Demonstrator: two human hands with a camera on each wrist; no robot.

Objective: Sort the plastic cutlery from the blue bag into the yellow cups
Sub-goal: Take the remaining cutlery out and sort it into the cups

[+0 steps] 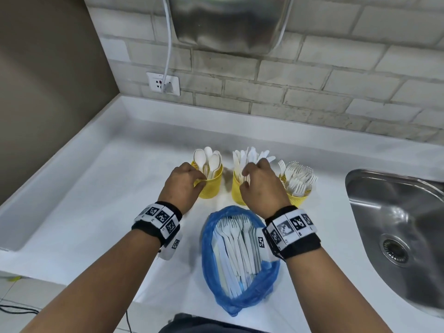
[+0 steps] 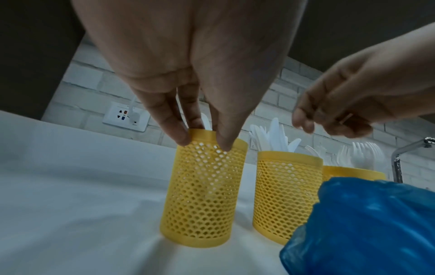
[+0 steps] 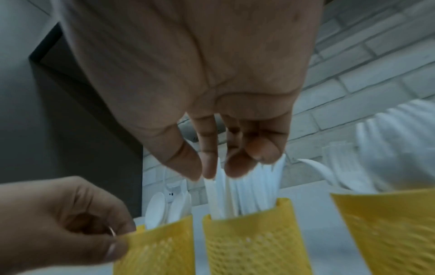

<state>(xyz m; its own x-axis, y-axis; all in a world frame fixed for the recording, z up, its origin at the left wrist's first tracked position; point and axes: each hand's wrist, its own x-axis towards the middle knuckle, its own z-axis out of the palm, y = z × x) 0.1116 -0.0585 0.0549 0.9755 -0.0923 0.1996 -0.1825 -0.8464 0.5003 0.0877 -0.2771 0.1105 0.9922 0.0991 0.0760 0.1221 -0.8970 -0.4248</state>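
On the white counter [image 1: 96,188], three yellow cups [image 1: 211,186] already hold sorted cutlery; the blue bag [image 1: 240,292] remains well stocked. The left hand [image 1: 185,181] pinches the spoon cup's rim; the right hand [image 1: 259,183] hovers loosely curled over the knives [image 1: 249,155], seemingly empty.

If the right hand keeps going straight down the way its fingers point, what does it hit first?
Most likely the white knives standing in the middle yellow cup. The right hand hangs just above them, fingertips at their tops; blur hides whether they already touch.
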